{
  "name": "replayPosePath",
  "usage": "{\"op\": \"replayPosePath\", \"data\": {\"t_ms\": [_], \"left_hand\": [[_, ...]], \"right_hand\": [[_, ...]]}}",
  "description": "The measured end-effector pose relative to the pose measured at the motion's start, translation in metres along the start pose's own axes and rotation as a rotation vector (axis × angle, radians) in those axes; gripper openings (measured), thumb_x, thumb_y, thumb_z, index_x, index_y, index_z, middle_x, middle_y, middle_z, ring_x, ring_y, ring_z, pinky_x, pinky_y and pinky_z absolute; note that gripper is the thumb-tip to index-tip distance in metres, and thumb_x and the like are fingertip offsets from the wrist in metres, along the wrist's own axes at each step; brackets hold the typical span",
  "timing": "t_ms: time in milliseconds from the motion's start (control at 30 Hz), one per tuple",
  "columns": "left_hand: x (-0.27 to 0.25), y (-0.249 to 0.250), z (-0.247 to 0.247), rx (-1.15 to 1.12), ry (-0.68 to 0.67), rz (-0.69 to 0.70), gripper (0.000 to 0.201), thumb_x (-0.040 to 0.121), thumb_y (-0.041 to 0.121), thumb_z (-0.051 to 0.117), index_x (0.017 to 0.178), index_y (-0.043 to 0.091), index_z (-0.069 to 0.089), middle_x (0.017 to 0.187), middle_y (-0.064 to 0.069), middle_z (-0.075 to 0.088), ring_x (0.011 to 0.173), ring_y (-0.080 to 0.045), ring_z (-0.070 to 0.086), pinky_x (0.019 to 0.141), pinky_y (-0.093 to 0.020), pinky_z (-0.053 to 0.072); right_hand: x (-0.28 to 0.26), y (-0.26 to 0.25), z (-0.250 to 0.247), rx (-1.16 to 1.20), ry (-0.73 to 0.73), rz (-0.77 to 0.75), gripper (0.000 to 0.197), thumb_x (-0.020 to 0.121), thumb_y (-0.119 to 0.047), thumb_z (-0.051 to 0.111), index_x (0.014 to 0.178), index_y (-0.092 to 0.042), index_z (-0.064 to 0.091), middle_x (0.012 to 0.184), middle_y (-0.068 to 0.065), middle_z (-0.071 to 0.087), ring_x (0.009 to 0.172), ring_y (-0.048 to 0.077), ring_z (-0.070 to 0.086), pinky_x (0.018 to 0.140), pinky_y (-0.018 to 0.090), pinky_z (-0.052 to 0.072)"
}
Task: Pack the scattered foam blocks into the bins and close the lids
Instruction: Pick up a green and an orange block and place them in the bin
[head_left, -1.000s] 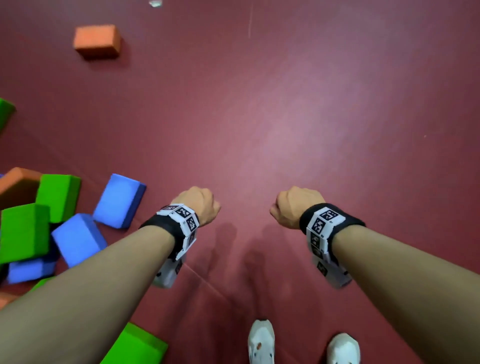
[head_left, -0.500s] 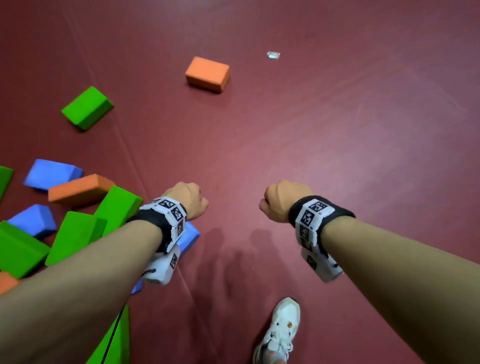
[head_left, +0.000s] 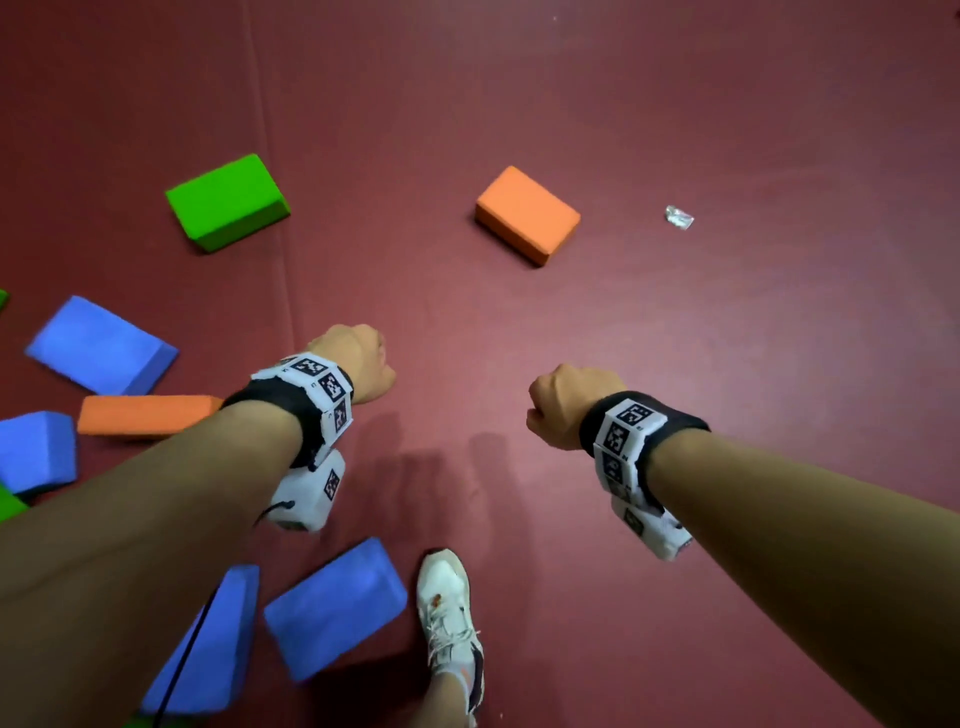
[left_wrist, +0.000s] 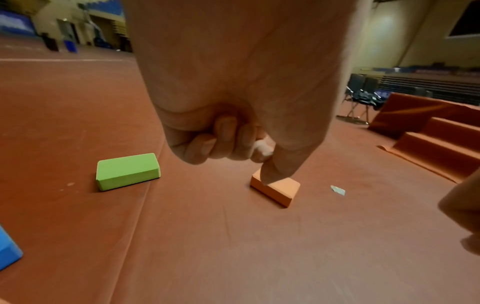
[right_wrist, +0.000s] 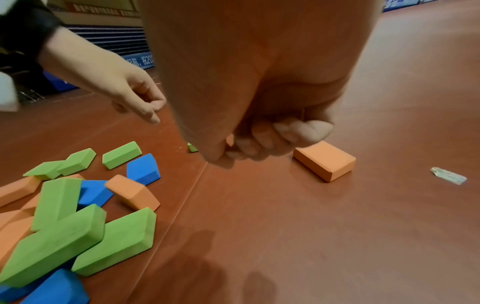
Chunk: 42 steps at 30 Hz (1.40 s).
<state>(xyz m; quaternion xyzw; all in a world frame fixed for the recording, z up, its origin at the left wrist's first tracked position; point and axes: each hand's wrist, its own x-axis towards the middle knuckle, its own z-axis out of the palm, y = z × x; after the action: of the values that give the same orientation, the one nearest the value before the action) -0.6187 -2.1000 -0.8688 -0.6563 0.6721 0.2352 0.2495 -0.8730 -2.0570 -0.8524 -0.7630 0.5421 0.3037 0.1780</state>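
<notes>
At the far left, foam blocks are lying scattered on the red floor mat (head_left: 675, 364): a blue block (head_left: 98, 345) beside a flat orange block (head_left: 145, 414), with another blue one (head_left: 34, 449) at the edge. Further out, a green block (head_left: 227, 201) is sitting alone. The left hand (head_left: 353, 364) is hanging above the mat with its fingers (left_wrist: 223, 142) curled into a loose fist, holding nothing. Below it, two blue blocks (head_left: 332, 608) are lying near a white shoe (head_left: 449, 613). An orange block (head_left: 527, 214) is resting ahead between the two hands, well apart from both. The right hand (head_left: 563, 402) is likewise curling its fingers (right_wrist: 272, 139) inward, gripping nothing. A small crumpled wrapper (head_left: 679, 216) is lying to the right of the orange block.
</notes>
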Motion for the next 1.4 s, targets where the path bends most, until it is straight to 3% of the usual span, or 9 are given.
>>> {"op": "replayPosePath", "data": {"t_ms": [167, 433, 633, 767, 967, 1067, 1200, 1300, 1400], "left_hand": [[0.044, -0.031, -0.027, -0.042, -0.104, -0.022, 0.021, 0.085, 0.028, 0.051, 0.096, 0.014, 0.061, 0.094, -0.008, 0.064, 0.083, -0.030, 0.063, 0.069, -0.036, 0.055], [0.162, -0.074, -0.112, -0.097, -0.113, -0.088, 0.015, 0.083, 0.035, 0.053, 0.077, 0.021, 0.050, 0.090, -0.005, 0.060, 0.080, -0.029, 0.061, 0.064, -0.031, 0.048], [0.229, -0.097, -0.160, 0.059, -0.206, -0.040, 0.035, 0.099, 0.035, 0.042, 0.113, 0.008, 0.060, 0.118, -0.009, 0.063, 0.108, -0.029, 0.059, 0.088, -0.033, 0.046], [0.276, -0.132, -0.172, 0.012, -0.166, -0.117, 0.026, 0.091, 0.040, 0.051, 0.085, 0.015, 0.057, 0.099, -0.010, 0.067, 0.092, -0.030, 0.060, 0.083, -0.034, 0.050], [0.349, -0.116, -0.148, -0.020, -0.177, -0.053, 0.019, 0.090, 0.033, 0.055, 0.078, 0.018, 0.053, 0.087, -0.005, 0.060, 0.089, -0.028, 0.058, 0.077, -0.029, 0.042], [0.401, -0.135, -0.122, -0.045, -0.163, -0.059, 0.014, 0.081, 0.036, 0.060, 0.081, 0.024, 0.053, 0.095, -0.004, 0.060, 0.098, -0.028, 0.059, 0.086, -0.031, 0.046], [0.499, -0.180, -0.121, 0.032, -0.034, -0.208, 0.059, 0.076, 0.047, 0.074, 0.121, 0.019, 0.048, 0.127, -0.019, 0.043, 0.114, -0.042, 0.052, 0.096, -0.043, 0.045], [0.550, -0.215, -0.104, 0.082, 0.068, -0.291, 0.101, 0.059, 0.052, 0.087, 0.137, 0.020, 0.030, 0.147, -0.026, 0.019, 0.127, -0.050, 0.036, 0.101, -0.052, 0.041], [0.592, -0.258, -0.093, 0.130, 0.079, -0.400, 0.144, 0.035, 0.068, 0.088, 0.149, 0.034, 0.008, 0.156, -0.028, -0.004, 0.140, -0.053, 0.014, 0.111, -0.060, 0.027]], "right_hand": [[0.065, -0.004, -0.048, -0.002, -0.055, -0.041, 0.032, 0.096, -0.037, 0.044, 0.109, -0.015, 0.064, 0.113, 0.010, 0.064, 0.098, 0.034, 0.063, 0.070, 0.034, 0.044], [0.210, 0.021, -0.133, 0.024, -0.070, -0.068, 0.028, 0.096, -0.034, 0.046, 0.108, -0.016, 0.064, 0.113, 0.009, 0.064, 0.099, 0.034, 0.063, 0.070, 0.033, 0.043], [0.310, 0.042, -0.162, 0.098, -0.111, -0.085, 0.020, 0.095, -0.031, 0.046, 0.104, -0.019, 0.059, 0.115, 0.007, 0.062, 0.099, 0.033, 0.062, 0.071, 0.033, 0.041], [0.354, 0.043, -0.168, 0.113, -0.102, -0.126, 0.020, 0.095, -0.031, 0.049, 0.108, -0.018, 0.058, 0.116, 0.009, 0.058, 0.103, 0.033, 0.060, 0.075, 0.037, 0.047], [0.407, 0.067, -0.139, 0.114, -0.130, -0.043, 0.033, 0.095, -0.033, 0.053, 0.122, -0.016, 0.048, 0.124, 0.010, 0.042, 0.113, 0.035, 0.046, 0.070, 0.039, 0.039], [0.449, 0.077, -0.124, 0.108, -0.078, 0.029, 0.032, 0.095, -0.032, 0.053, 0.123, -0.020, 0.043, 0.127, 0.009, 0.037, 0.111, 0.035, 0.042, 0.071, 0.041, 0.036], [0.551, 0.091, -0.122, 0.108, 0.060, 0.187, 0.064, 0.083, -0.044, 0.070, 0.135, -0.023, 0.038, 0.142, 0.008, 0.026, 0.121, 0.040, 0.036, 0.081, 0.047, 0.038], [0.612, 0.099, -0.106, 0.030, 0.027, 0.327, 0.118, 0.071, -0.074, 0.067, 0.157, -0.029, -0.002, 0.162, 0.009, -0.006, 0.142, 0.054, 0.008, 0.104, 0.070, 0.024], [0.662, 0.114, -0.101, 0.003, 0.029, 0.461, 0.144, 0.054, -0.088, 0.065, 0.152, -0.033, -0.025, 0.161, 0.012, -0.025, 0.143, 0.058, -0.005, 0.104, 0.080, 0.012]]}}
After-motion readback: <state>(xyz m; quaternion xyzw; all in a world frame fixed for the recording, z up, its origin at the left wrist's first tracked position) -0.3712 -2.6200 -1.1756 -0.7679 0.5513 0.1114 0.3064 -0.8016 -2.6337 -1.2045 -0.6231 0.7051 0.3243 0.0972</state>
